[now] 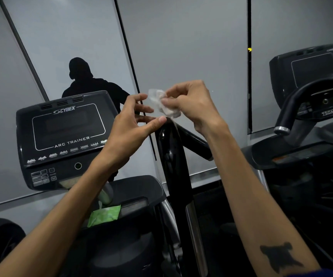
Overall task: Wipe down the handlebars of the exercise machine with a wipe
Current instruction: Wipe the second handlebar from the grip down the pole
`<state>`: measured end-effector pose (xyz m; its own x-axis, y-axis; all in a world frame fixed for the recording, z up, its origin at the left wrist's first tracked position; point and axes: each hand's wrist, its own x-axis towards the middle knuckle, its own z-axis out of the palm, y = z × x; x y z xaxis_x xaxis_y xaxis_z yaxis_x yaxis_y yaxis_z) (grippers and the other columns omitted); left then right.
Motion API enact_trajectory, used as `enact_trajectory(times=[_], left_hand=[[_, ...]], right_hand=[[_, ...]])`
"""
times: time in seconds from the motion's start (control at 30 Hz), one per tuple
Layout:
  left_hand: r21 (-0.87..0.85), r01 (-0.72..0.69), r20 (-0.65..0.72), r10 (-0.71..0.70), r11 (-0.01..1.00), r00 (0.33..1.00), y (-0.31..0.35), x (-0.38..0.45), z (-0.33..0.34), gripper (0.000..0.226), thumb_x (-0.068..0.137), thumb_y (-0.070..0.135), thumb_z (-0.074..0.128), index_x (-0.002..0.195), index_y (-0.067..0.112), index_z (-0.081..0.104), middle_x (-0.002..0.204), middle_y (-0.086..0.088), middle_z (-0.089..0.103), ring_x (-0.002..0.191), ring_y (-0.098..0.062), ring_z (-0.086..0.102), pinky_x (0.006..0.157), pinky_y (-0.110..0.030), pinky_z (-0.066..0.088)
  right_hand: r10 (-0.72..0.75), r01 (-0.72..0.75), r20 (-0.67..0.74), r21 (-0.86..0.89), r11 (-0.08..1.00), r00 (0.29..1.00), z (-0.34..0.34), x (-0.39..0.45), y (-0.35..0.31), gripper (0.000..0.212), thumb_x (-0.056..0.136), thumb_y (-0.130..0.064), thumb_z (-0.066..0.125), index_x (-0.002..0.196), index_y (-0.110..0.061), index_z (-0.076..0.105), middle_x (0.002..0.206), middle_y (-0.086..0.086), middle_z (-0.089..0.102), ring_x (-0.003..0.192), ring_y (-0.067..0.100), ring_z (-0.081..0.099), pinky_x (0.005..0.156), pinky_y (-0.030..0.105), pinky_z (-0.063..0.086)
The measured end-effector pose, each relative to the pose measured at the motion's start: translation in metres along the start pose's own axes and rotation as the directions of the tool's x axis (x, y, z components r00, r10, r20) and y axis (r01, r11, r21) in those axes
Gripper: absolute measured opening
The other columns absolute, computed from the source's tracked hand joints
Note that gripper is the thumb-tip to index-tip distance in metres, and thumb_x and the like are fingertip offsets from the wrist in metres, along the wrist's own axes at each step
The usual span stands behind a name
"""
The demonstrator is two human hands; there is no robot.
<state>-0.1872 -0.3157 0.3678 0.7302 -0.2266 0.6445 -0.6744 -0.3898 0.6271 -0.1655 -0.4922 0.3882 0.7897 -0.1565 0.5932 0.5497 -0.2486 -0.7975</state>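
Note:
A crumpled white wipe (162, 102) hangs just above the top of the black upright handlebar (171, 156) of the exercise machine. My right hand (189, 102) pinches the wipe from the right with thumb and fingers. My left hand (133, 120) is beside it on the left, fingers spread and mostly straight, the fingertips near the wipe's lower edge; whether they touch it is unclear. A second black handle (195, 142) branches off to the right behind the upright bar.
The machine's console (65, 134) marked Arc Trainer stands at the left. A green pack of wipes (103, 215) lies in the tray (149, 188) below it. Another machine with a curved handlebar (301, 102) stands at the right. Grey wall panels lie ahead.

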Motion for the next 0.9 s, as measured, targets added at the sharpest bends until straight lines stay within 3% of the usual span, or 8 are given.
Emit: enact_trajectory(times=[0.17,0.27,0.37,0.5,0.57,0.67,0.77,0.9], left_hand=[[-0.093,-0.141,-0.111,0.131,0.986,0.985,0.009,0.008,0.006,0.036,0.087,0.025,0.078,0.115,0.014,0.058,0.100,-0.011,0.067,0.093,-0.019,0.068,0.083,-0.036,0.058],[-0.230,-0.166,-0.157,0.132,0.959,0.979,0.011,0.010,0.005,0.020,0.090,0.012,0.073,0.106,0.011,0.063,0.100,-0.019,0.070,0.089,-0.024,0.070,0.080,-0.037,0.060],[-0.282,-0.086,-0.190,0.033,0.956,0.981,0.007,0.013,-0.014,0.009,0.094,0.006,0.065,0.100,0.012,0.065,0.102,-0.016,0.069,0.086,-0.018,0.068,0.073,-0.024,0.056],[-0.271,0.090,0.102,-0.064,0.958,0.993,-0.011,0.009,-0.029,0.011,0.089,0.013,0.066,0.098,0.010,0.070,0.096,-0.011,0.072,0.078,-0.014,0.067,0.073,-0.021,0.054],[-0.190,0.102,0.114,-0.082,0.976,0.990,-0.016,0.011,-0.015,0.006,0.090,0.011,0.068,0.094,0.009,0.072,0.089,-0.008,0.072,0.078,-0.015,0.063,0.070,-0.019,0.051],[-0.115,0.102,0.021,-0.101,0.988,0.995,-0.017,0.028,-0.001,0.004,0.089,0.016,0.074,0.091,0.013,0.075,0.084,-0.006,0.073,0.079,-0.018,0.064,0.068,-0.023,0.050],[-0.054,0.043,0.090,-0.038,0.998,0.995,-0.009,0.034,-0.002,0.007,0.092,0.013,0.071,0.095,0.008,0.074,0.087,-0.012,0.073,0.079,-0.016,0.067,0.069,-0.021,0.053],[-0.009,-0.138,0.078,0.139,0.990,0.987,-0.007,0.010,-0.010,0.007,0.092,0.004,0.068,0.096,0.002,0.073,0.089,-0.016,0.071,0.084,-0.035,0.068,0.077,-0.041,0.056]], right_hand=[[0.044,-0.039,-0.006,0.350,0.936,0.999,0.008,-0.016,-0.016,0.008,0.081,-0.007,0.083,0.081,-0.010,0.076,0.075,0.005,0.072,0.073,0.018,0.073,0.069,0.032,0.061],[0.028,-0.082,0.112,0.519,0.851,0.993,0.002,-0.025,-0.018,0.006,0.093,-0.007,0.071,0.090,-0.006,0.076,0.086,0.011,0.076,0.083,0.020,0.073,0.085,0.035,0.062],[0.042,-0.055,0.040,0.424,0.904,0.998,-0.006,-0.028,-0.006,0.008,0.094,-0.016,0.072,0.090,-0.014,0.078,0.089,0.005,0.078,0.091,0.015,0.070,0.091,0.031,0.056],[0.148,-0.121,-0.033,0.414,0.902,0.988,-0.006,-0.033,0.012,0.013,0.094,-0.013,0.070,0.083,-0.015,0.076,0.086,-0.001,0.076,0.081,0.009,0.066,0.078,0.026,0.053],[0.207,-0.178,-0.010,0.466,0.867,0.978,0.004,-0.039,0.017,0.012,0.094,-0.011,0.071,0.083,-0.013,0.076,0.081,0.002,0.075,0.069,0.010,0.067,0.066,0.026,0.054],[0.268,-0.205,-0.059,0.494,0.845,0.962,0.024,-0.041,0.029,0.012,0.090,-0.013,0.074,0.079,-0.015,0.077,0.081,0.012,0.075,0.072,0.025,0.070,0.068,0.037,0.056],[0.285,-0.192,-0.132,0.475,0.859,0.949,0.030,-0.041,0.039,0.010,0.089,-0.017,0.075,0.081,-0.015,0.078,0.086,0.020,0.076,0.074,0.027,0.070,0.074,0.044,0.060],[0.252,-0.169,-0.117,0.475,0.863,0.961,0.022,-0.046,0.043,0.011,0.091,-0.013,0.073,0.082,-0.016,0.077,0.079,0.008,0.074,0.073,0.021,0.068,0.064,0.032,0.055]])
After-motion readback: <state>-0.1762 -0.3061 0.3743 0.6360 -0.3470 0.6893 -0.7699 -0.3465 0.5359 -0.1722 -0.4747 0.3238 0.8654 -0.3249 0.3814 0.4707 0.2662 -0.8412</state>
